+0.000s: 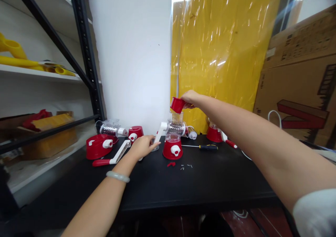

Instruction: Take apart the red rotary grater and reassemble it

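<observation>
A hand-cranked grater stands at the middle of the black table [204,186], its red base [172,150] below a clear neck and a shiny metal drum [175,129]. The left hand [143,146] curls its fingers about the lower end of the white crank [160,131]; the grip itself is hidden. The right hand [190,98] holds a red pusher [177,105] by its right side, fingers narrow around it, at the top of the clear chute [177,117]; whether the two touch cannot be told. The pusher is probably light, stiff plastic, smooth enough to slip, and best held by its rim. The crank looks stiff and is best taken at its free end; the clear parts may be brittle. A screwdriver [208,147] lies to the right, small white bits [182,166] nearer
</observation>
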The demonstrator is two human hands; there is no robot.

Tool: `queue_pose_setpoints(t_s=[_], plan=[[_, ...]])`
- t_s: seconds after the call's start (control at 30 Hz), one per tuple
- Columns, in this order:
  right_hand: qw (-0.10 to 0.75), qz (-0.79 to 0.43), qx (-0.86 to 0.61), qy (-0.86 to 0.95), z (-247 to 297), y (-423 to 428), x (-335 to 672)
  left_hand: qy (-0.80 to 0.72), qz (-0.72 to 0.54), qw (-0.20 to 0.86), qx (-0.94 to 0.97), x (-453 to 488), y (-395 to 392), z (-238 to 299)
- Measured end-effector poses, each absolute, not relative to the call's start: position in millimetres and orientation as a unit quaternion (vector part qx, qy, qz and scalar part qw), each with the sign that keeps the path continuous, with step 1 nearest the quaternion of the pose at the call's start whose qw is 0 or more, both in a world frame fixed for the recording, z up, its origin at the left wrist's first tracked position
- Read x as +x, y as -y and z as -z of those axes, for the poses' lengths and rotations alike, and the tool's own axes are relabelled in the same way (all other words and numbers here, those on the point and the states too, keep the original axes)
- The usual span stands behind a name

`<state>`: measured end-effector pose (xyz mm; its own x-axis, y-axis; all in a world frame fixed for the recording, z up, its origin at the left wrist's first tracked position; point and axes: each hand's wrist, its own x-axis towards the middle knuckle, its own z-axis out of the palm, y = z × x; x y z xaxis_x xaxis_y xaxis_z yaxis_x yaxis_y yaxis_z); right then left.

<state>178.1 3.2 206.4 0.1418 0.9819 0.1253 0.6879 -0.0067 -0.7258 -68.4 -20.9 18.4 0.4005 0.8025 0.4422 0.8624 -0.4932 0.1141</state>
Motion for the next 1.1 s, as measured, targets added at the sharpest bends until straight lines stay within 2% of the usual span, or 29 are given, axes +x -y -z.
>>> queue_pose_setpoints(t_s=[0.57,0.8,0.93,1.1], plan=[[0.149,-0.027,-0.649,0.745,-174.1,4.3,172.0,0.497,0.220,0.064,-0.837,-68.2,23.2,-20.3],[0.219,0.095,-0.587,0.774,-167.2,-5.8,170.1,0.493,0.221,0.067,-0.839,-68.8,20.5,-18.4],[0.177,0.085,-0.519,0.832,-155.4,-5.0,159.5,0.491,0.226,0.065,-0.839,-68.9,19.4,-17.5],[0.162,0.057,-0.526,0.833,-144.7,-2.3,154.6,0.494,0.221,0.059,-0.839,-68.8,18.7,-16.9]])
